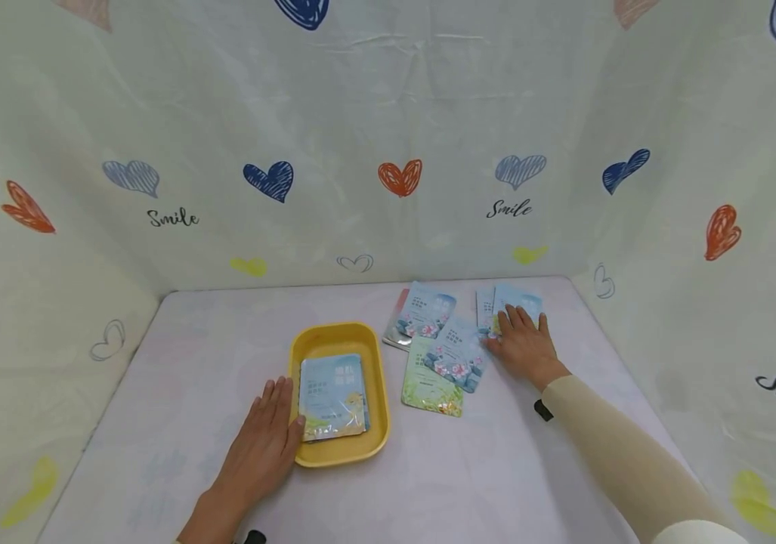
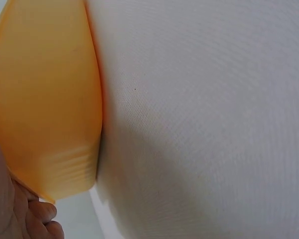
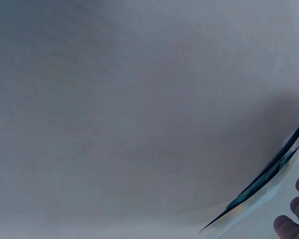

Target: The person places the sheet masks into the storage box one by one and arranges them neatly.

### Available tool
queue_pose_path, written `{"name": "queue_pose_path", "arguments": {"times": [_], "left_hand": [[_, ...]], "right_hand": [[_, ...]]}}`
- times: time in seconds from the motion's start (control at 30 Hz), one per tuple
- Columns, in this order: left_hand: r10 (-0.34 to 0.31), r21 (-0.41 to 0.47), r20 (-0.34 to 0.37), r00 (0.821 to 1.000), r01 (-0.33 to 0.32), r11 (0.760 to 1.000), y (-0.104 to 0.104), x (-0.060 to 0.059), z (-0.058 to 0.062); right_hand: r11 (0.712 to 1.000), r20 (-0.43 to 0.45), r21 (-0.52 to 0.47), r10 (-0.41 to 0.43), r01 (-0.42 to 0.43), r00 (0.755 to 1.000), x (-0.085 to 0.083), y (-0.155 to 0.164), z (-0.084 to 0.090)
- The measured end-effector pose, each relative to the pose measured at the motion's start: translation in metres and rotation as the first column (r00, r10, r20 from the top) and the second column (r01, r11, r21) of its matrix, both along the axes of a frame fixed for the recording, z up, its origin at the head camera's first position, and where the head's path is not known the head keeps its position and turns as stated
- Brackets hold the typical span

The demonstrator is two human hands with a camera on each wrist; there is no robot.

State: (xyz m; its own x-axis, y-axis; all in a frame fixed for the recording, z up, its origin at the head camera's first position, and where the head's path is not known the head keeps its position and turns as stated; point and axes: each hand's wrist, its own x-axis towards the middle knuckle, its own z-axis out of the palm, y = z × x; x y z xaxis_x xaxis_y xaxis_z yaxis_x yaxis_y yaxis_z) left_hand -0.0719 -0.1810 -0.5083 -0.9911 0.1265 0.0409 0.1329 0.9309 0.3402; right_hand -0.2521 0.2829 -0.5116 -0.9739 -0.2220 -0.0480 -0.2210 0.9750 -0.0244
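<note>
White cloth table: flat left hand touches glossy yellow tray; flat right hand presses foil sachets.

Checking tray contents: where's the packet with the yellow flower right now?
Head view: the packet lies inside the yellow tray, left of centre on the table; the left hand rests flat against the tray's left edge.

A yellow plastic tray holds a pale blue foil packet with a yellow flower print. Beside it lie light blue packets printed with pink flowers and one green packet with a gold lower edge. The tablecloth is plain white. The cream backdrop carries scribbled navy, orange, pale blue and yellow hearts with black "Smile" script.
</note>
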Motion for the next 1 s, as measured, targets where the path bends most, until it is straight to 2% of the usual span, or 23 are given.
{"name": "queue_pose_path", "arguments": {"times": [0.27,0.53,0.73,1.0], "left_hand": [[-0.001,0.004,-0.001,1.000,0.001,1.000,0.002,-0.001,-0.002],[0.007,0.000,0.012,1.000,-0.007,1.000,0.003,0.000,-0.002],[0.019,0.005,0.039,0.999,-0.019,1.000,0.003,0.001,0.001],[0.019,0.011,0.047,0.999,-0.019,1.000,0.002,0.002,0.001]], "right_hand": [[0.999,0.096,-0.045,0.035,-0.031,0.995,0.014,0.013,-0.010],[0.998,0.085,-0.052,0.037,-0.032,0.996,0.036,0.023,-0.019],[0.995,0.065,-0.060,0.080,-0.076,0.995,0.063,0.016,-0.023],[0.987,0.067,-0.082,0.144,-0.139,0.987,0.103,-0.004,-0.018]]}}
